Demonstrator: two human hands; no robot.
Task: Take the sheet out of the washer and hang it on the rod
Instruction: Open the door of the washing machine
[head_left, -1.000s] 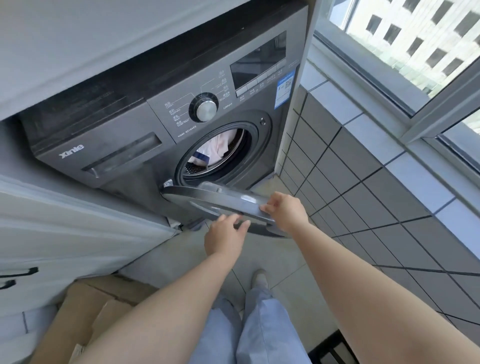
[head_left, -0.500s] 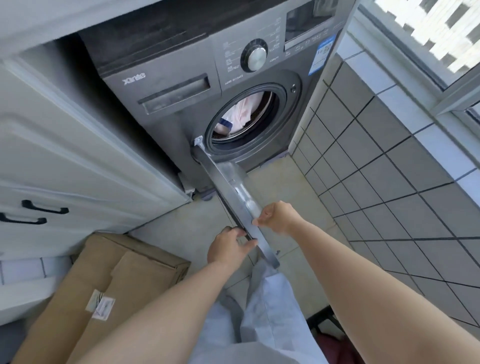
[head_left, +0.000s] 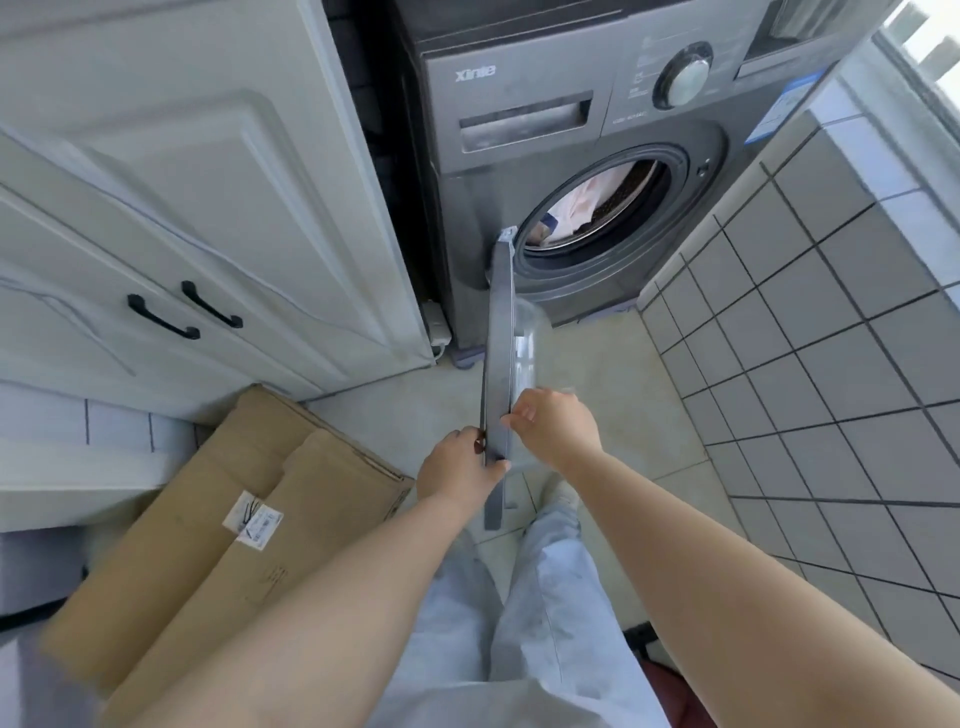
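A home laundry corner: a grey front-loading washer (head_left: 597, 171) stands far, beside white panelled cabinets (head_left: 197, 208) at left, a tiled wall (head_left: 831, 338) at right (cardboard box (head_left: 218, 530) near left).

"Xinte" on washer (head_left: 524, 135) front
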